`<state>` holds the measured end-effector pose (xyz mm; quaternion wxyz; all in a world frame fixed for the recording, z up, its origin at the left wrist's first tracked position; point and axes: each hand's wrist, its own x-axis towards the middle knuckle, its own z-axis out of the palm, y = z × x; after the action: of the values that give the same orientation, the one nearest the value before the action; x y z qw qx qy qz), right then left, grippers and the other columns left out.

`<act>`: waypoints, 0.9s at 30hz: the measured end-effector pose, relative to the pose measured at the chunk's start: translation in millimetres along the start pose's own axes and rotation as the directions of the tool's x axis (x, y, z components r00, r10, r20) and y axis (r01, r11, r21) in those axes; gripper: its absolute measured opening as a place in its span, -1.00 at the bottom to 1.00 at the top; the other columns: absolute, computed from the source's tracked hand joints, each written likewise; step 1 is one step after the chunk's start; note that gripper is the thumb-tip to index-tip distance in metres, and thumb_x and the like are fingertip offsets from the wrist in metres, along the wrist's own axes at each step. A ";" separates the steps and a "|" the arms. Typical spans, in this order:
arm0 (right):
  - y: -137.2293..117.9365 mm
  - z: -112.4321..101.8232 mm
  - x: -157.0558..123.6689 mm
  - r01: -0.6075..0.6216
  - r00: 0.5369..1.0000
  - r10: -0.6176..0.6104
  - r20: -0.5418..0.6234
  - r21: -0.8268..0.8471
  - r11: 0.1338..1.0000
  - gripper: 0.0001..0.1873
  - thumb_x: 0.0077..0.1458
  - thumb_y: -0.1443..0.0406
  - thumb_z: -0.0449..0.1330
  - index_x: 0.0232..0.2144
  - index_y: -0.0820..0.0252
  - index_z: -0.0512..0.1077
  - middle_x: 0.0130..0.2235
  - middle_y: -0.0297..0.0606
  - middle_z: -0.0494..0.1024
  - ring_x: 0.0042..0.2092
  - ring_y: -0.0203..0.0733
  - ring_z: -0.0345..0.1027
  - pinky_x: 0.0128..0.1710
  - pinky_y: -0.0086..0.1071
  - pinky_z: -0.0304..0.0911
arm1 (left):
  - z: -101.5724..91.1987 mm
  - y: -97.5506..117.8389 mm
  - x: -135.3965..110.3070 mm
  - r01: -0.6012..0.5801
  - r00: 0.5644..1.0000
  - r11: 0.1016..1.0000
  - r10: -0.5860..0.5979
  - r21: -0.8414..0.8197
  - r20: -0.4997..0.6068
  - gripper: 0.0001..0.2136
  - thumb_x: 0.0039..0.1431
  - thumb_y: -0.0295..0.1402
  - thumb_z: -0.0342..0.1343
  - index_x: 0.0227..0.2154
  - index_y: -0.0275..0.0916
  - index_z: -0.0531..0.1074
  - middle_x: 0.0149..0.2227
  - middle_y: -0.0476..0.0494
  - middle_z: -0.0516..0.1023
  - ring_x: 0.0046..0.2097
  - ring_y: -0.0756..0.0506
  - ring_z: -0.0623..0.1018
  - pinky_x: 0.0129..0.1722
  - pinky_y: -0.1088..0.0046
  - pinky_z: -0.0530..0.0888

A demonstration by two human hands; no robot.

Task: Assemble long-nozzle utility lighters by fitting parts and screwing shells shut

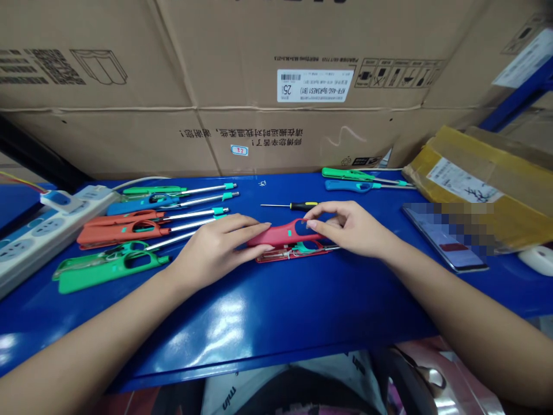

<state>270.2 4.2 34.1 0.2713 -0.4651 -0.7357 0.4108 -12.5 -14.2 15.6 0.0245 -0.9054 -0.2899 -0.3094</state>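
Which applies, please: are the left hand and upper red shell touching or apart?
Touching: the head view shows the left hand gripping the upper red shell at one end.

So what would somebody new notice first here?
Probably the bright red cover in the middle, held between the left hand and right hand, by a red shell with its insides showing. Next, perhaps the colourful row of lighters at the left of the shiny blue shelf. Behind stands a big cardboard box with upside-down writing.
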 end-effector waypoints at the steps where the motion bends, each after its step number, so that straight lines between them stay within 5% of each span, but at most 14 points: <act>1: -0.1 -2.7 -1.1 0.049 0.999 -0.048 0.023 -0.073 0.996 -0.67 0.14 0.11 0.26 -0.17 0.25 0.55 -0.36 -0.29 0.56 -0.59 -0.45 0.06 -0.61 -0.46 -0.03 | -0.5 0.2 0.3 0.004 1.000 1.000 -0.004 -0.015 0.005 -0.69 0.29 -0.25 0.21 0.01 -0.29 0.54 -0.17 -0.23 0.64 -0.20 -0.12 0.64 -0.19 0.38 0.58; 7: 0.5 -12.7 -5.6 0.357 0.930 -0.286 0.233 -0.376 0.855 -0.60 0.14 0.16 0.31 0.02 0.12 0.53 -0.10 -0.21 0.62 -0.16 -0.18 0.48 -0.15 -0.36 0.29 | 1.8 1.1 1.1 -0.015 0.995 0.990 0.028 -0.138 0.099 -0.71 0.28 -0.20 0.21 -0.10 -0.34 0.59 -0.27 -0.21 0.67 -0.31 -0.09 0.61 -0.28 0.39 0.55; 19: 6.1 -6.1 -5.2 0.415 0.909 -0.313 0.276 -0.522 0.745 -0.69 0.18 0.10 0.27 -0.09 0.09 0.54 -0.02 -0.17 0.56 0.03 -0.02 0.43 0.05 -0.20 0.31 | 12.4 0.6 -0.1 0.037 0.991 0.974 -0.008 -0.223 0.132 -0.72 0.28 -0.25 0.21 -0.05 -0.29 0.59 -0.17 -0.25 0.67 -0.21 -0.13 0.59 -0.19 0.33 0.55; 27: 9.0 -3.3 -4.3 0.408 0.910 -0.290 0.295 -0.527 0.746 -0.67 0.20 0.11 0.25 -0.06 0.12 0.55 0.01 -0.16 0.54 -0.01 -0.03 0.46 0.02 -0.21 0.35 | 11.4 0.1 0.2 0.054 0.983 0.982 -0.020 -0.184 0.184 -0.72 0.28 -0.20 0.20 -0.05 -0.24 0.60 -0.19 -0.24 0.67 -0.20 -0.15 0.58 -0.19 0.30 0.54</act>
<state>278.8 3.5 28.0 0.1168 -0.3361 -0.9219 0.1530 -6.1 -11.6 6.5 -0.0933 -0.9225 -0.2772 -0.2520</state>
